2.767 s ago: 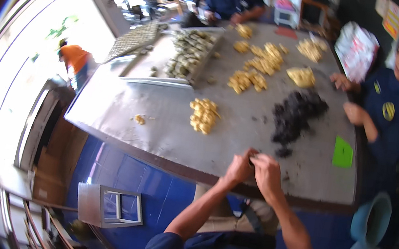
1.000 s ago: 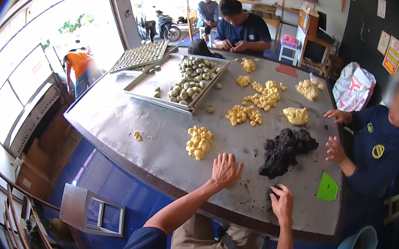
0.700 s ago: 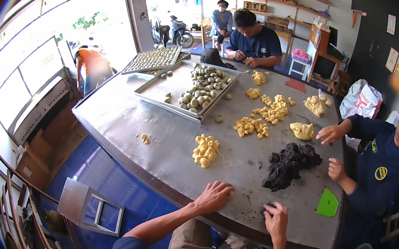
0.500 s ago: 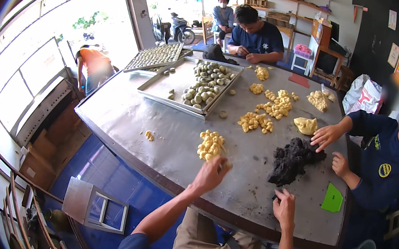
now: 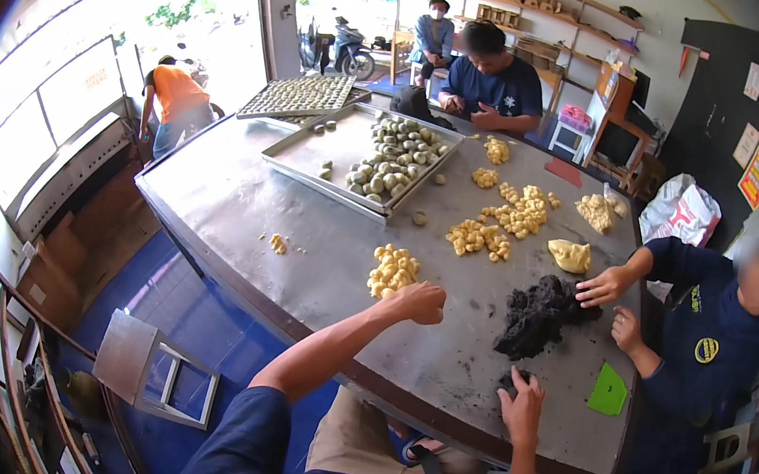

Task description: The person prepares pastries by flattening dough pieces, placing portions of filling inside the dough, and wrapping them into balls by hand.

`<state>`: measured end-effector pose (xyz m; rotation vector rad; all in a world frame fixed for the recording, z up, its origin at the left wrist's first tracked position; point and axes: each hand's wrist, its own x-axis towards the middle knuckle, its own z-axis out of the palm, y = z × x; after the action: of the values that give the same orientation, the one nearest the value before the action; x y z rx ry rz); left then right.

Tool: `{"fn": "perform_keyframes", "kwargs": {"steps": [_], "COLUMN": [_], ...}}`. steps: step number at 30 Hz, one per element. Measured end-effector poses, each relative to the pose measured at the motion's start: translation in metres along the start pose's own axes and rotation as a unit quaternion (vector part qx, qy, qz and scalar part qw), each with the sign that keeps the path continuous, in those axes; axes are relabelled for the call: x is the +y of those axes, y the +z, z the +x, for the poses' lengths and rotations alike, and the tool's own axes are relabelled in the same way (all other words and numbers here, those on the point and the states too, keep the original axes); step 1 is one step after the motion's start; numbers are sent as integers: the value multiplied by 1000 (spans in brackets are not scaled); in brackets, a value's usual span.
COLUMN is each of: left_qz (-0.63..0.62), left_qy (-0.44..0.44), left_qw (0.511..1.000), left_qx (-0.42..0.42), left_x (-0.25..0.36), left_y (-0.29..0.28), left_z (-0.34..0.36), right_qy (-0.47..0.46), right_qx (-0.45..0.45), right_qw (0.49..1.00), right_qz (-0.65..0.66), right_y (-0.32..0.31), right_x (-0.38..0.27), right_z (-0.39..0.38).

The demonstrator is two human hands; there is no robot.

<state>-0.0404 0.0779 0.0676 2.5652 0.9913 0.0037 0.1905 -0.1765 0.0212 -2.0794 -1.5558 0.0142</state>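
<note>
My left hand (image 5: pixel 422 302) is closed in a fist just right of a pile of small yellow dough balls (image 5: pixel 392 271). Whatever its fingers hold is hidden. Near the front edge of the metal table, my right hand (image 5: pixel 524 404) curls its fingers round a small dark lump (image 5: pixel 510 380). A larger heap of black, crumbly paste (image 5: pixel 535 318) lies just beyond that hand. At the right, a co-worker's hand (image 5: pixel 608 288) touches the heap's edge, and their other hand (image 5: pixel 628 331) hovers near it.
A tray (image 5: pixel 297 173) of greenish-grey balls stands at the far left, beside a full tray (image 5: pixel 292 98). More yellow dough balls (image 5: pixel 517 213) and a yellow dough lump (image 5: pixel 569 256) lie beyond the paste. A green scraper (image 5: pixel 608 390) rests at right. Another person (image 5: pixel 493 85) works across the table.
My left hand has turned over and closed, moving slightly right and up beside the yellow pile. My right fingers have come round the small dark lump. The view has shifted a little.
</note>
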Motion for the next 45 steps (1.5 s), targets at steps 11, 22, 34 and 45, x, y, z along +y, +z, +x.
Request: {"fn": "perform_keyframes", "kwargs": {"steps": [11,22,34,45], "left_qz": [-2,-65,-304,-190], "left_qy": [191,110,353,483], "left_qw": [977,971,795,552], "left_qx": [-95,201,388,652], "left_x": [22,63,185,162], "left_y": [44,77,33,-124], "left_z": [28,-32,-84,-171], "right_qy": [44,74,14,111], "right_qx": [-43,-44,183,99], "right_qw": [996,993,981,977], "right_qz": [64,79,66,153], "right_y": [4,1,-1,17], "right_x": [9,23,27,62], "right_z": [18,-6,-22,-51]}}
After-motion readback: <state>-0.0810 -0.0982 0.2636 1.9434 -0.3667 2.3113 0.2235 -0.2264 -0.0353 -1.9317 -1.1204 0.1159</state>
